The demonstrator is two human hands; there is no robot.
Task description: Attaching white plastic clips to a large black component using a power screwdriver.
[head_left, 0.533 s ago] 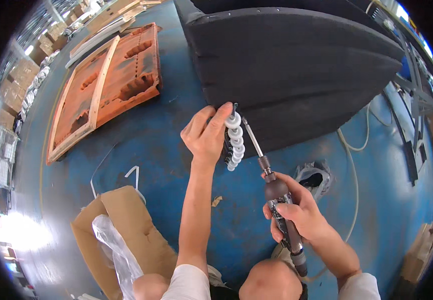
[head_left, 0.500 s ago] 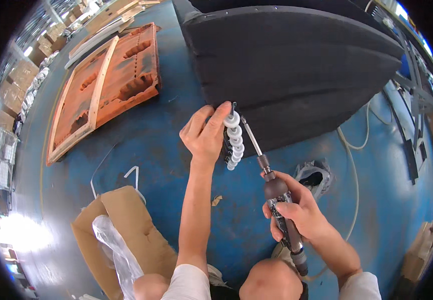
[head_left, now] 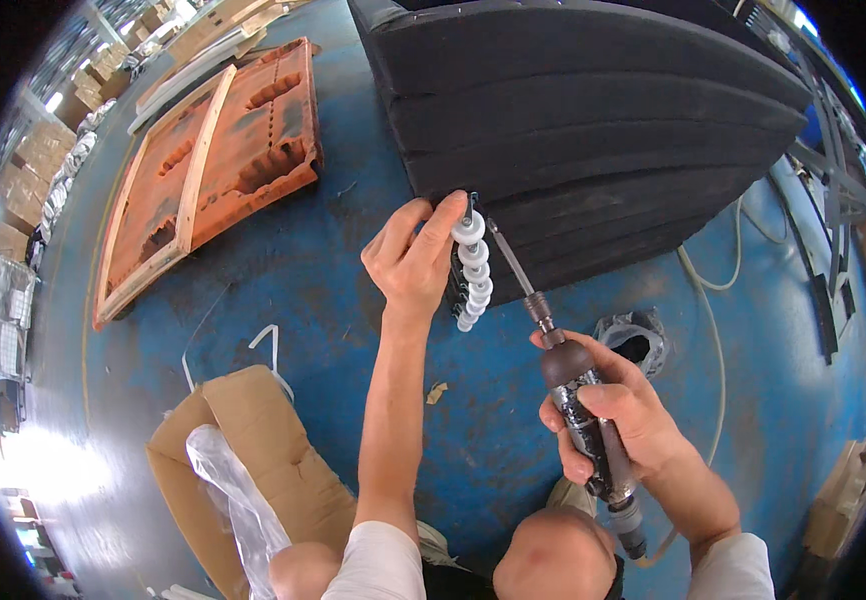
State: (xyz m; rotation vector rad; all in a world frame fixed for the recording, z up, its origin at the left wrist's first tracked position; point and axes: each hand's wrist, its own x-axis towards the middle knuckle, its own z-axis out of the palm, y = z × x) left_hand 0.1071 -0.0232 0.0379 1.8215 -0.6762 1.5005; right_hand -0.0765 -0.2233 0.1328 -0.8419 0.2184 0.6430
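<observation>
My left hand (head_left: pixel 415 262) pinches the top of a strip of white plastic caps (head_left: pixel 472 271), pressed against the lower corner of the stacked black foam pads (head_left: pixel 593 110). My right hand (head_left: pixel 621 412) is wrapped tight around a dark power screwdriver (head_left: pixel 583 415); its long bit slants up to the strip's top, beside my left fingertips. Blue floor (head_left: pixel 283 270) underneath. An orange wooden frame (head_left: pixel 208 165) lies well apart upper left. An open cardboard box (head_left: pixel 243 450) with a clear plastic bag (head_left: pixel 233 495) sits by my knee.

Blue floor (head_left: pixel 283 290), orange mould panel (head_left: pixel 203 170), cardboard boxes (head_left: pixel 33 160) stacked far left
</observation>
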